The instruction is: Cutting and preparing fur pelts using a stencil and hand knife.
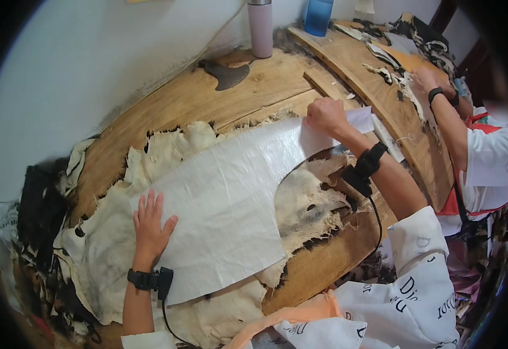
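A pale, shiny sheet point(225, 215) lies over a cream hide point(97, 262) with ragged, dark-edged borders, spread across a wooden table point(294, 67). The person's left hand point(154, 230) rests flat near the sheet's left edge, fingers spread wide. The right hand point(325, 116) curls into a fist on the sheet's narrow upper-right end; the view does not show whether it grips anything. Beyond them, a dark curved blade point(231, 74) lies on the wood, near a pink bottle point(261, 32) standing upright. A blue bottle point(318, 18) stands farther right. At the far right, a co-worker's hand point(424, 80) is near hide scraps point(408, 90).
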`<state>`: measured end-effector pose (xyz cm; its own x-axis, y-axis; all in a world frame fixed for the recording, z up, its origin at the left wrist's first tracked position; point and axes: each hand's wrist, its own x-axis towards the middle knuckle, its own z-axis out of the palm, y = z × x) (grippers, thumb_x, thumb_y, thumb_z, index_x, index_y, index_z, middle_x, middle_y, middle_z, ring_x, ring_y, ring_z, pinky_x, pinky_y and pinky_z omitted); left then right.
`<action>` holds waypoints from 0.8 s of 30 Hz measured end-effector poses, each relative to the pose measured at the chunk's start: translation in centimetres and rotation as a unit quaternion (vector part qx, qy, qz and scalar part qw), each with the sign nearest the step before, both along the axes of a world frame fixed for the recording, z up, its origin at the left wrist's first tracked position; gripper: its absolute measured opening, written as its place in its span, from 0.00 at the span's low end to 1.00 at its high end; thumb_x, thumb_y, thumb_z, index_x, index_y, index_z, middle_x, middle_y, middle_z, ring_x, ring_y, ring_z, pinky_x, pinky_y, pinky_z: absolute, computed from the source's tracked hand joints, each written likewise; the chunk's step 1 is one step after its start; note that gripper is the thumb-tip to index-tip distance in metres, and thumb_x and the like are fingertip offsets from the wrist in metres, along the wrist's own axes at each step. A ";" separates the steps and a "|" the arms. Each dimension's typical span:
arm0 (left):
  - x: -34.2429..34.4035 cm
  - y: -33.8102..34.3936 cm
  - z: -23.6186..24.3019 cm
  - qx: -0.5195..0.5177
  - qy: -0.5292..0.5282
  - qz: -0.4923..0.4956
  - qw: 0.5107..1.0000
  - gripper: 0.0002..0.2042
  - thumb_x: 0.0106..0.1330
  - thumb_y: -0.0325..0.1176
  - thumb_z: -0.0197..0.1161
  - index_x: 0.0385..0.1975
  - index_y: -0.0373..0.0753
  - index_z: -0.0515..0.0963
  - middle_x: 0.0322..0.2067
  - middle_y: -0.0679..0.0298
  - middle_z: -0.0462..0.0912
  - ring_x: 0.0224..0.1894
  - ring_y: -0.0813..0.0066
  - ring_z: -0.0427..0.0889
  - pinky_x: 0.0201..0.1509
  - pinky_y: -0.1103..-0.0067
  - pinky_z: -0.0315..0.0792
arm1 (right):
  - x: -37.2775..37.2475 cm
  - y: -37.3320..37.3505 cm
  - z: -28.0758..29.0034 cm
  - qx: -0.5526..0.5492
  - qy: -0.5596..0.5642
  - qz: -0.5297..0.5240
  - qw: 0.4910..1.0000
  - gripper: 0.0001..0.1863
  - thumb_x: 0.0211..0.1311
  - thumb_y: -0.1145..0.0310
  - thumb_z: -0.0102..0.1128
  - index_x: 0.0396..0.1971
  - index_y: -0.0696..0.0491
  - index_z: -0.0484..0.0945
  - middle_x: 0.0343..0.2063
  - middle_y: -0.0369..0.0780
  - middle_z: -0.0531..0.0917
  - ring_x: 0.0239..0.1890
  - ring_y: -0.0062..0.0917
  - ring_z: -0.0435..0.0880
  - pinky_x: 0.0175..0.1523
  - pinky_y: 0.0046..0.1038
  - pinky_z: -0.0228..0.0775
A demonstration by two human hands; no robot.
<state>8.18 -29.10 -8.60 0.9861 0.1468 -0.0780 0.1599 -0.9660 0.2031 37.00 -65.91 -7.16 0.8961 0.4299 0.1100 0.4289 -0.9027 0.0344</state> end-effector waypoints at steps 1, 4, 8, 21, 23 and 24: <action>-0.1 0.0 0.1 0.000 0.000 0.001 1.000 0.31 0.62 0.51 0.50 0.62 0.41 0.56 0.65 0.56 0.50 0.67 0.53 0.45 0.65 0.55 0.40 | 0.0 0.3 0.0 0.000 -0.004 0.002 1.000 0.11 0.43 0.58 0.59 0.20 0.50 0.82 0.24 0.40 0.81 0.32 0.35 0.80 0.33 0.38 0.65; -0.1 -0.1 -0.1 0.001 -0.009 0.001 1.000 0.31 0.62 0.51 0.50 0.62 0.42 0.57 0.65 0.56 0.50 0.66 0.53 0.45 0.65 0.56 0.41 | -0.2 0.8 0.2 -0.073 0.021 -0.004 0.997 0.12 0.41 0.57 0.60 0.21 0.50 0.82 0.24 0.42 0.81 0.33 0.36 0.80 0.33 0.39 0.65; -0.3 -0.3 0.3 0.031 -0.001 -0.006 1.000 0.29 0.61 0.50 0.52 0.60 0.44 0.61 0.64 0.56 0.51 0.66 0.51 0.46 0.65 0.56 0.41 | 0.4 2.3 2.8 -0.134 0.116 0.014 0.984 0.14 0.42 0.58 0.62 0.27 0.53 0.81 0.30 0.45 0.82 0.37 0.37 0.81 0.42 0.40 0.69; -0.3 -0.1 0.4 0.012 -0.032 -0.013 0.999 0.29 0.56 0.48 0.56 0.58 0.45 0.63 0.63 0.56 0.53 0.65 0.52 0.49 0.64 0.56 0.43 | 13.6 19.8 -2.1 0.063 0.023 0.112 0.991 0.25 0.50 0.48 0.59 0.33 0.58 0.78 0.34 0.50 0.78 0.40 0.45 0.76 0.44 0.41 0.68; -0.4 0.3 0.8 0.005 -0.037 -0.009 0.999 0.29 0.56 0.49 0.56 0.58 0.45 0.64 0.63 0.56 0.54 0.64 0.51 0.49 0.63 0.57 0.44 | 14.2 22.2 -2.9 -0.007 0.034 0.020 0.999 0.32 0.48 0.44 0.60 0.41 0.59 0.77 0.48 0.50 0.72 0.53 0.44 0.68 0.53 0.41 0.64; -0.5 0.2 1.1 0.001 -0.048 -0.016 0.999 0.29 0.56 0.49 0.57 0.57 0.45 0.65 0.63 0.56 0.55 0.64 0.51 0.50 0.63 0.57 0.45 | 15.3 22.8 -3.2 -0.009 0.047 0.001 0.999 0.34 0.46 0.43 0.61 0.44 0.58 0.75 0.50 0.49 0.70 0.56 0.42 0.65 0.54 0.44 0.62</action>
